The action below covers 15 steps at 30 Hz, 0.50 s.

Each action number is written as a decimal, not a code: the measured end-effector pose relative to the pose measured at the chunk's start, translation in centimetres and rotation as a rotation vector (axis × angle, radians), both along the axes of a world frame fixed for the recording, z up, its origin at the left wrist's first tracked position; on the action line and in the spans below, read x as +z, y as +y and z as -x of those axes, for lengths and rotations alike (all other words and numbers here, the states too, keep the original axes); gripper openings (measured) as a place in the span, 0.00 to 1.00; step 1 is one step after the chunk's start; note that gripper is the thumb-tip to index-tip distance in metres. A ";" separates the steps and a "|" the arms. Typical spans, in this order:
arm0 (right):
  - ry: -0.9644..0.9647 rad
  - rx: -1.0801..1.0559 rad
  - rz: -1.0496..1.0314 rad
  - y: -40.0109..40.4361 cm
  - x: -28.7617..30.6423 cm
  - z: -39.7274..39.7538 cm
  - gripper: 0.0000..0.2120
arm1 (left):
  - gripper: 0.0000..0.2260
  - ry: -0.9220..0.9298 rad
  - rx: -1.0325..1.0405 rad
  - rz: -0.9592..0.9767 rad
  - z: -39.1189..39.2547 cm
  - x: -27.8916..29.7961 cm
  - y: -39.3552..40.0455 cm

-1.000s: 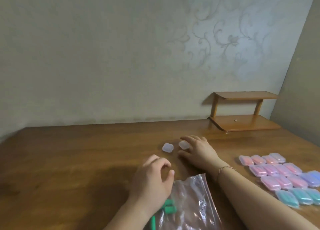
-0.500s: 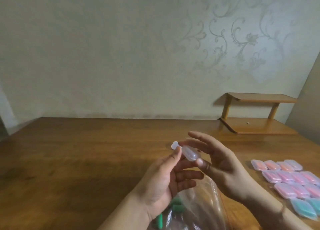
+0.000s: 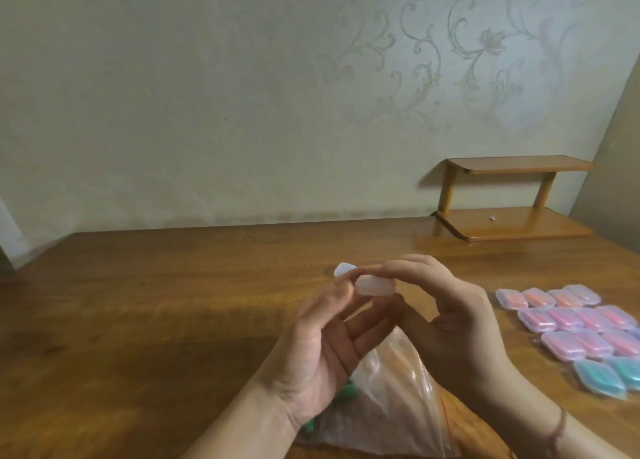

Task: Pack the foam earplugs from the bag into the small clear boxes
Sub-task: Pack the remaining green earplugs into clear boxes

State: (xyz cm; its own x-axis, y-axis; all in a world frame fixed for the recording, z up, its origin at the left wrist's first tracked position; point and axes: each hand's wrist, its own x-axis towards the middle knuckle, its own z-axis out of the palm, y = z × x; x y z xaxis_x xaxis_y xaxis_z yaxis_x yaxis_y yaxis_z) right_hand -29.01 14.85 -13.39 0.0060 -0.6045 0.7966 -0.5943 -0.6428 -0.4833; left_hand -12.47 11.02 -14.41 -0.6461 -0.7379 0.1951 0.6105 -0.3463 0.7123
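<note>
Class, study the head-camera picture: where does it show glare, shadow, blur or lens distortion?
Head view: soft glare on the wooden table near the small shelf; a dark shadow left of the left hand; the clear box both hands pinch looks milky and soft; the right hand slightly blurred; the plastic bag glints; wide-angle bending tilts the edges.

Two bare forearms come up from the bottom edge, no sleeves showing on either. The left hand wears nothing, no ring, no watch. On the right hand side, a thin reddish bracelet circles the wrist, the only thing worn.
</note>
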 end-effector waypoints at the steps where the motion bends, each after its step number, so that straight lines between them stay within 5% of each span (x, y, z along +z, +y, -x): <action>1: -0.036 0.014 -0.023 0.1 0.0 -0.1 0.17 | 0.22 -0.008 -0.009 0.002 0.0 -0.1 0.0; 7: 0.004 0.079 -0.013 0.6 0.3 -0.2 0.14 | 0.22 0.004 0.024 -0.015 0.0 -0.3 -0.4; 12: 0.066 -0.026 0.071 0.5 0.1 -0.4 0.02 | 0.22 -0.002 0.043 -0.010 -0.1 -0.4 -0.8; 15: 0.127 -0.084 0.068 0.3 0.1 -0.1 0.04 | 0.22 -0.058 0.064 0.006 -0.1 -0.5 -1.0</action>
